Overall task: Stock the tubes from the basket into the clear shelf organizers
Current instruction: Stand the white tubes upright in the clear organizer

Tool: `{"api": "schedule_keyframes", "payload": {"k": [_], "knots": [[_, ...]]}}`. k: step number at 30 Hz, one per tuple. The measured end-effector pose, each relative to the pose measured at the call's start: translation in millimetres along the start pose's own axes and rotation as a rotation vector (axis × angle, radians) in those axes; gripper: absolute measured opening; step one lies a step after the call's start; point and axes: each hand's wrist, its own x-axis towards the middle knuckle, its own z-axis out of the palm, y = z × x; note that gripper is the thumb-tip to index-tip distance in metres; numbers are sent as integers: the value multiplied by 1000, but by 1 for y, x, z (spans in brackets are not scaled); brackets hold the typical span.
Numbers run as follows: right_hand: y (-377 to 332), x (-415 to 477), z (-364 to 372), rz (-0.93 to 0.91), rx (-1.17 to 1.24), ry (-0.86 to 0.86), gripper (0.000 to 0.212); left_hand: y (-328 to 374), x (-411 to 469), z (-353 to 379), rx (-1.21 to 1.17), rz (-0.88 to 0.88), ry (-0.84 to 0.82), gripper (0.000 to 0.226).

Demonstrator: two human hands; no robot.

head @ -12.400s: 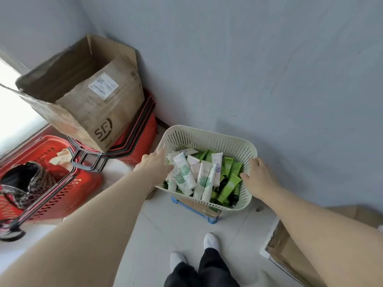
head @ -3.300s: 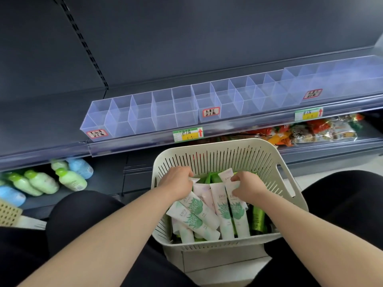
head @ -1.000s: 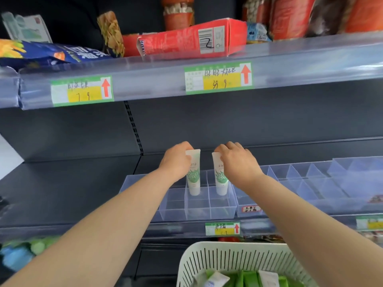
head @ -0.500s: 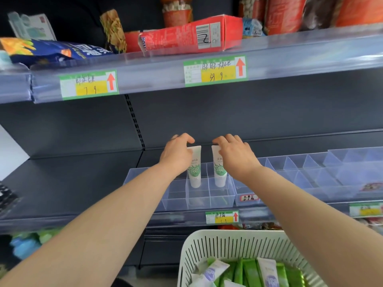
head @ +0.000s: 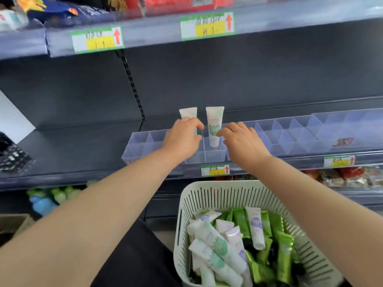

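The dark shelf (head: 72,146) carries a row of clear organizers (head: 290,137) along its front edge. They are split into small open-topped cells, which seem made to keep slim tubes upright and facing the aisle. Nearly every cell I can see holds nothing yet, so the task looks barely begun.

Below, the slotted basket (head: 217,195) sits close in front of the person, directly under the organizers, probably so each reach is short. It holds a loose heap of white tubes (head: 215,245) lying flat and crossed, with green packs (head: 284,251) beside and beneath them.

Both arms reach up to the same organizer. The left hand (head: 182,139) has its forefinger and thumb curled round the lower part of the left tube (head: 188,113); whether they press it I cannot tell. This looks like a steadying hold while the tube settles. The right hand (head: 244,143) is relaxed and wide, its fingertips (head: 218,133) just beside the right tube (head: 214,125) and holding nothing.

The 2 tubes stand cap-down, side by side in neighbouring cells, with their flat crimped ends up. The right one leans slightly and rests free of any grip.

A small price label (head: 215,170) sits on the shelf lip beneath them.

The next step, as I judge it, is to go back to the basket for more tubes.
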Motion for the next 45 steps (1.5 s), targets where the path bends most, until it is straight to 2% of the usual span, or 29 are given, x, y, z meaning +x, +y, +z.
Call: {"api": "schedule_keyframes", "payload": {"k": [6, 11, 22, 28, 32, 36, 40, 45], "knots": [[-11, -82, 39, 0, 47, -138, 32, -6, -68, 49, -101, -144, -244, 22], [-17, -139, 78, -23, 90, -340, 36, -14, -106, 86, -70, -229, -354, 23], [-75, -133, 135, -170, 127, -543, 46, -41, -116, 89, -111, -312, -304, 28], [-77, -132, 144, -114, 70, -684, 71, -46, -122, 87, -135, -329, -315, 28], [-65, -137, 134, -112, 56, -622, 60, -36, -125, 92, -147, -338, -360, 29], [-36, -148, 112, 26, 172, -604, 46, -20, -127, 104, -118, -332, -497, 29], [-11, -157, 88, 131, 240, -555, 31, -4, -137, 121, 175, -268, -814, 31], [-13, -167, 76, 79, 260, -422, 23, 3, -157, 140, 367, -297, -964, 41]]}}
